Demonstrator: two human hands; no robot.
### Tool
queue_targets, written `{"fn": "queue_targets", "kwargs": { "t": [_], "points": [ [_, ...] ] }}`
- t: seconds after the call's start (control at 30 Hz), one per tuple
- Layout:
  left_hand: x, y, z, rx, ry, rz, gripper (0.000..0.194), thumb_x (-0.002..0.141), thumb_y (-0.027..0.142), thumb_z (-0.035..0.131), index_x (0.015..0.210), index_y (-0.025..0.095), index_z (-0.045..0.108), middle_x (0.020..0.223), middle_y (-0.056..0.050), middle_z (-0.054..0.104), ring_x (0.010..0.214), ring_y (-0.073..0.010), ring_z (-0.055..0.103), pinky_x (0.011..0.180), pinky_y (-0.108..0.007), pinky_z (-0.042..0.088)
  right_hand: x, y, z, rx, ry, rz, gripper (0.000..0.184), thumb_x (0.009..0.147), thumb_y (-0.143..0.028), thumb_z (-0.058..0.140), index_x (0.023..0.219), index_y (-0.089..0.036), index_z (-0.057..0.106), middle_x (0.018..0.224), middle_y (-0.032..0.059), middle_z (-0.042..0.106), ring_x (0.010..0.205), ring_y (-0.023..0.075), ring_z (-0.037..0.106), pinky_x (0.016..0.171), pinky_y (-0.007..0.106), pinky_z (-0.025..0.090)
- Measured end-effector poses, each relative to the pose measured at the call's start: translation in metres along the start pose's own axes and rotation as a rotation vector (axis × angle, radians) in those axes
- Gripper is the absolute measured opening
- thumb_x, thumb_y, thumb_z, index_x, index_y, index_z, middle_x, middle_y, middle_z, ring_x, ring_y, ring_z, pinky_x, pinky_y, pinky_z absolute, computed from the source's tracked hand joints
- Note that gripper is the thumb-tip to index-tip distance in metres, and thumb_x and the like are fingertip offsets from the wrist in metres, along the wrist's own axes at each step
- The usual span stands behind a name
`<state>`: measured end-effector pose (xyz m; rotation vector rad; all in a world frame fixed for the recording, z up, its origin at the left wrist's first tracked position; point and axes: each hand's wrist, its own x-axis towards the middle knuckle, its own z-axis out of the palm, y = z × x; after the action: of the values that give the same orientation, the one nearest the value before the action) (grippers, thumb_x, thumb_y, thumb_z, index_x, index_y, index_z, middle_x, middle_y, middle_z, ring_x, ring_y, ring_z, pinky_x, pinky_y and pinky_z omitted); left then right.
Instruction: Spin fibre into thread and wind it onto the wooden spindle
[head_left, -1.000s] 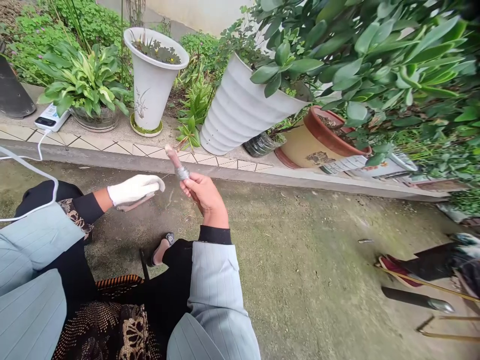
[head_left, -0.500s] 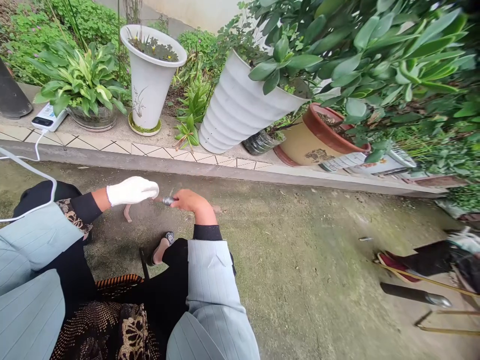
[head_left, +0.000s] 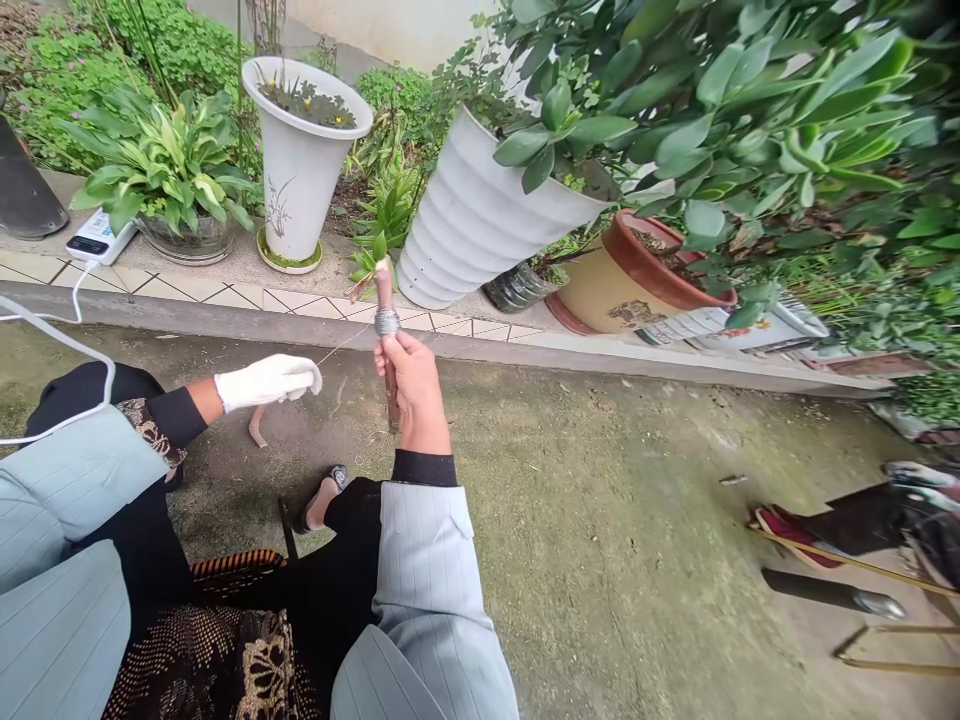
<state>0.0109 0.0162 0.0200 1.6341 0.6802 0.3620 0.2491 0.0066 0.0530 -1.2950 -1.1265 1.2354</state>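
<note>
My bare right hand [head_left: 414, 378] is wrapped round a wooden stick [head_left: 384, 285] and holds it upright, its pale cut end at the top. A coil of silvery wire [head_left: 387, 321] sits round the stick just above my fingers. From the coil a thin strand of wire [head_left: 343, 345] runs down to the left. My left hand [head_left: 271, 381], in a white glove, is closed at the other end of this strand. Its fingertips are partly hidden, but the strand leads into them. A short curved piece of wood [head_left: 256, 426] lies on the ground below my left hand.
Potted plants, among them a white flared pot [head_left: 306, 165] and a ribbed white pot [head_left: 480, 215], line a tiled ledge [head_left: 247, 293]. A white cable [head_left: 105, 365] crosses by my left arm. At right, another person's foot [head_left: 795, 535] is near a dark tube [head_left: 810, 588].
My right hand has swung the stick from pointing left to upright, moving up and to the right. The wire strand now stretches between my hands. My left hand has barely moved.
</note>
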Motion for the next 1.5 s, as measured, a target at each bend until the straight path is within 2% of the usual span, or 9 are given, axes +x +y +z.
{"fn": "queue_targets", "kwargs": {
  "t": [0.17,0.37,0.5,0.6,0.83,1.03,1.23,1.4,1.5],
  "points": [
    [-0.004,0.013,0.003,0.245,-0.18,0.02,0.035,0.089,0.044,0.045,0.087,0.015,0.065,0.07,0.0,0.056,0.06,-0.0101,0.046,0.057,-0.021,0.037,0.007,0.012,0.004,-0.8,0.059,0.134,0.019,0.085,-0.033,0.056,0.089,-0.016,0.065,0.079,0.0069,0.066,0.066,0.0149,0.058,0.062,0.027,0.042],
    [-0.004,0.009,-0.007,0.326,-0.084,0.065,0.034,0.088,0.042,0.045,0.083,0.015,0.064,0.077,-0.001,0.062,0.066,-0.0116,0.05,0.064,-0.022,0.04,-0.002,0.017,0.027,-1.408,-0.431,0.234,0.022,0.084,-0.03,0.06,0.095,-0.015,0.071,0.101,0.0171,0.07,0.09,0.0244,0.064,0.071,0.03,0.041],
    [-0.004,0.005,-0.019,0.377,0.032,0.065,0.031,0.088,0.04,0.045,0.083,0.014,0.063,0.075,-0.001,0.062,0.065,-0.0115,0.051,0.064,-0.022,0.041,-0.009,0.011,0.03,-1.157,-0.901,0.302,0.012,0.079,-0.025,0.063,0.074,-0.016,0.07,0.07,0.0056,0.067,0.064,0.015,0.06,0.061,0.026,0.038],
    [-0.003,0.001,-0.027,0.343,0.164,0.041,0.031,0.088,0.039,0.045,0.086,0.014,0.063,0.073,-0.002,0.061,0.061,-0.0109,0.049,0.059,-0.022,0.041,-0.017,-0.002,0.02,-0.738,-1.03,0.28,0.011,0.077,-0.026,0.063,0.076,-0.016,0.068,0.06,-0.0027,0.058,0.054,0.0091,0.05,0.056,0.022,0.036],
    [-0.002,0.0,-0.013,0.163,0.041,-0.022,0.036,0.09,0.045,0.042,0.092,0.015,0.062,0.066,-0.001,0.056,0.053,-0.01,0.047,0.05,-0.02,0.039,-0.012,-0.008,0.001,-0.106,-0.202,0.03,0.024,0.077,-0.04,0.063,0.08,-0.016,0.06,0.067,-0.0021,0.055,0.053,0.0067,0.044,0.05,0.02,0.035],
    [-0.008,0.022,0.0,0.354,-0.132,0.019,0.03,0.086,0.041,0.046,0.082,0.017,0.064,0.07,0.0,0.059,0.06,-0.0109,0.049,0.059,-0.021,0.04,0.001,0.008,0.008,-0.779,-0.014,0.103,0.019,0.084,-0.033,0.055,0.089,-0.017,0.065,0.073,0.0036,0.063,0.061,0.0127,0.052,0.058,0.025,0.037],
    [-0.015,0.022,-0.016,0.504,0.044,0.073,0.029,0.086,0.037,0.042,0.081,0.016,0.061,0.071,0.001,0.059,0.064,-0.0113,0.049,0.062,-0.021,0.039,-0.014,0.011,0.035,-1.279,-0.519,0.128,0.017,0.083,-0.03,0.06,0.087,-0.016,0.07,0.085,0.01,0.07,0.076,0.0171,0.059,0.063,0.026,0.036],
    [-0.03,0.012,-0.025,0.532,0.084,0.045,0.027,0.085,0.036,0.043,0.079,0.016,0.06,0.07,0.001,0.059,0.061,-0.0111,0.049,0.059,-0.02,0.038,-0.038,0.002,0.043,-0.723,-1.122,0.273,0.015,0.08,-0.028,0.062,0.086,-0.016,0.069,0.066,-0.0023,0.06,0.058,0.009,0.05,0.057,0.021,0.038],
    [-0.042,0.01,-0.021,0.427,0.048,0.011,0.03,0.086,0.04,0.044,0.083,0.015,0.06,0.072,-0.001,0.059,0.059,-0.0108,0.048,0.056,-0.02,0.038,-0.053,-0.005,0.042,-0.352,-0.989,0.198,0.025,0.076,-0.036,0.068,0.089,-0.016,0.067,0.069,-0.0033,0.058,0.058,0.0075,0.048,0.057,0.021,0.039]
  ]
}}
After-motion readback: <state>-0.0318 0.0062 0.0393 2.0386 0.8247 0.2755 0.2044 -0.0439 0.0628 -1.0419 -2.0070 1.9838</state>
